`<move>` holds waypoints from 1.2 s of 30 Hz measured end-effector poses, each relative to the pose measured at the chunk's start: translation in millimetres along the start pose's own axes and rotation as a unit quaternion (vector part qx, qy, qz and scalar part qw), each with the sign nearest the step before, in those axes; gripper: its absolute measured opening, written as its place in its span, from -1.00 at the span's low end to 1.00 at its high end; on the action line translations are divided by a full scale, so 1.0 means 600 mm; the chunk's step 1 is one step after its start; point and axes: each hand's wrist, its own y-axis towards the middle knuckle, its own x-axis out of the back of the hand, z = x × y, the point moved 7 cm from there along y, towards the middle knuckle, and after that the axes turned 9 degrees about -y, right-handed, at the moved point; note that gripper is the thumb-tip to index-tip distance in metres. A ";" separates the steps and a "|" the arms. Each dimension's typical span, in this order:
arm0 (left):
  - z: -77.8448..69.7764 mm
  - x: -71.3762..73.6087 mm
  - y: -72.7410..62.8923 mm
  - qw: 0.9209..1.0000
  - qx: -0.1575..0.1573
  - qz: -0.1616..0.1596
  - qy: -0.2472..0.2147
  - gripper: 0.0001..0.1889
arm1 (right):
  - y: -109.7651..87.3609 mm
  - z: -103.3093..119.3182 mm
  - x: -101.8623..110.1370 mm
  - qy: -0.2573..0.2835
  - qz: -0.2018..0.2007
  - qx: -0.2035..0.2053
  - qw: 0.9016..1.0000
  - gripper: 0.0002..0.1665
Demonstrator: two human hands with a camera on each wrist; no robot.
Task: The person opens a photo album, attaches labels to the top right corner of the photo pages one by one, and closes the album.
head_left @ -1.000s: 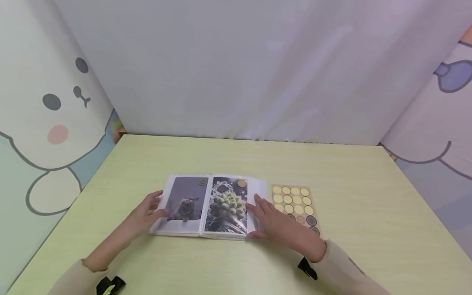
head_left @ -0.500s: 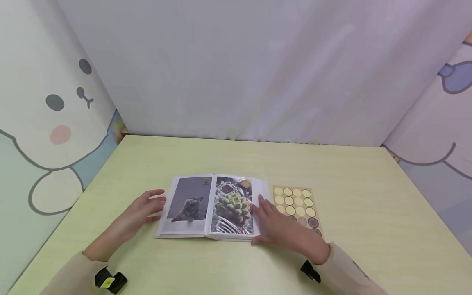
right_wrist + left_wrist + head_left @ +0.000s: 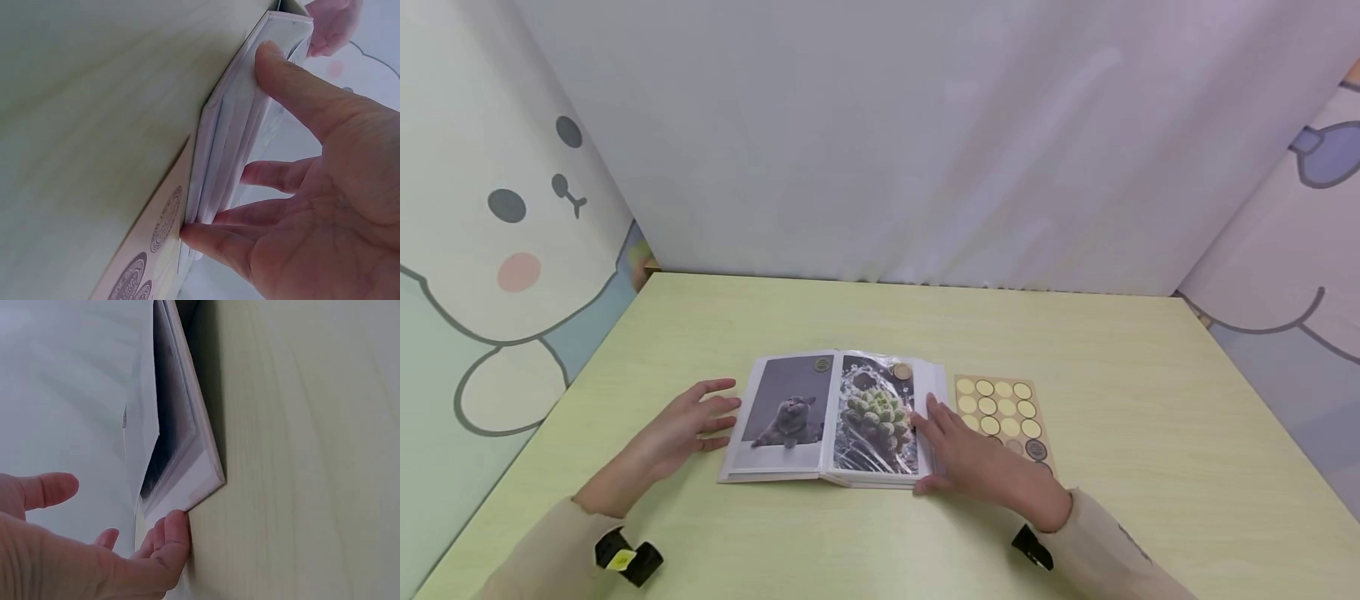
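An album lies spread on the table, with a grey cat photo on its left page and a succulent photo on its right page. Each photo carries a round sticker near its upper right corner. My left hand is at the album's left edge, fingers extended; in the left wrist view, fingertips meet the cover's edge. My right hand rests along the right side. In the right wrist view its thumb touches the near page edges, and the other fingers reach the album's right side.
Just right of the album lies a brown sticker sheet with several round stickers, partly hidden by my right hand. A pale curtain hangs behind the table, and cartoon-printed panels flank it.
My left hand's thumb has come off the left page, and that hand now lies against the left edge. The album has shifted slightly right. My right hand stays at its right side.
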 end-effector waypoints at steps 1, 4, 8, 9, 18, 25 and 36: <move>0.000 0.002 0.001 1.000 0.001 0.001 -0.006 -0.31 | 0.000 0.000 0.000 0.001 0.000 0.001 1.000 0.09; 0.001 0.007 0.003 0.999 0.004 0.009 -0.033 -0.32 | 0.000 0.001 0.001 0.000 0.000 0.003 1.000 0.09; 0.003 0.012 0.007 0.998 0.012 0.028 -0.062 -0.33 | -0.001 0.000 0.001 0.001 -0.001 0.003 1.000 0.09; 0.003 0.012 0.008 0.997 0.015 0.031 -0.067 -0.33 | -0.001 -0.001 0.001 0.002 -0.002 0.002 1.000 0.09; -0.007 0.023 0.009 0.998 -0.003 0.043 -0.042 -0.32 | 0.001 -0.001 -0.001 0.011 0.011 -0.016 1.000 0.12; -0.043 0.025 -0.012 0.996 -0.079 0.047 -0.021 -0.34 | 0.002 -0.001 -0.003 0.014 0.014 -0.018 1.000 0.13; -0.085 -0.061 -0.065 0.984 -0.131 0.108 0.046 -0.37 | 0.001 -0.001 -0.003 0.021 0.018 -0.018 0.999 0.11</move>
